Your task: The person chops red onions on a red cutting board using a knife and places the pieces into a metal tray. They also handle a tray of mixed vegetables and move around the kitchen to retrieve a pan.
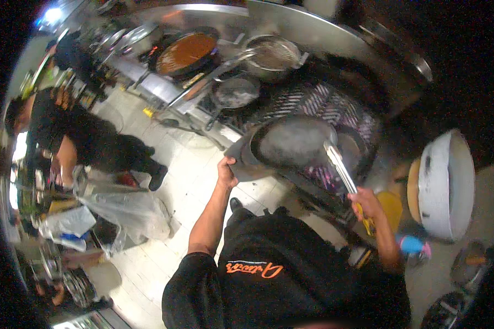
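Observation:
My left hand (228, 172) grips the near left edge of a large, dark metal pan (251, 153), its thumb on the upper side. The pan is over the grill, and its inside (294, 140) looks grey and hazy, so I cannot tell what it contains. A pair of metal tongs (341, 166) with yellow handles is in my right hand (366, 204). The tips of the tongs meet the pan's right rim or lie just over it; blur hides which. Beneath and behind the pan are slatted grill grates (313, 100).
Behind the grates stand a small frying pan (236, 92), a wide pan of orange-red sauce (187, 53) and a pot with a mesh strainer (271, 53). A co-worker (90, 127) bends at left near a plastic-lined bin (127, 209). At right are a large pale vessel (432, 185) and a blue bottle (411, 244).

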The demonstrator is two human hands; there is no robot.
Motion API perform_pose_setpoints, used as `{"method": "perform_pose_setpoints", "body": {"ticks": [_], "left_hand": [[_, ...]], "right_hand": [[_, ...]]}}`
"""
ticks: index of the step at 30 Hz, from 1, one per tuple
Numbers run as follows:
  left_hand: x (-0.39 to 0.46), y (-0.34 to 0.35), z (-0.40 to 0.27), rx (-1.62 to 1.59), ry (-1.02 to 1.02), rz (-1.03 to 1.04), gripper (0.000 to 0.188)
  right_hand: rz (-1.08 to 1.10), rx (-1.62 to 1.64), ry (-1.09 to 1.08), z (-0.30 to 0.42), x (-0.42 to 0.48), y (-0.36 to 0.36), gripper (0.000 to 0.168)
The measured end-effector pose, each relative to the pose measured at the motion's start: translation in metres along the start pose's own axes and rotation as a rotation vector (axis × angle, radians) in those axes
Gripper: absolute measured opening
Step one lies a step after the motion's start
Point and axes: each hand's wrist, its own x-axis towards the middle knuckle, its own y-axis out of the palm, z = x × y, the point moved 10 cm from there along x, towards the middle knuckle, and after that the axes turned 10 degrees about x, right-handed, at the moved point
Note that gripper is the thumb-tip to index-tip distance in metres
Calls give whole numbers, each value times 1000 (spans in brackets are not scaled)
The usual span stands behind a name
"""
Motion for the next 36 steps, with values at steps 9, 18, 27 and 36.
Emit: {"method": "perform_pose_setpoints", "body": {"ticks": [9,18,27,36], "left_hand": [[-162,12,-48,2,127,-330,9],[-271,-140,-46,-316,423,-392,7],[-442,-180,-178,-178,928,-522,66],[-508,-221,-198,-343,1277,-782,61]], "right_hand": [[215,-203,-13,71,21,112,21],[445,-317,-25,86,1,311,23],[826,-477,52,72,6,574,21],[1139,-806,174,58,23,742,19]]}}
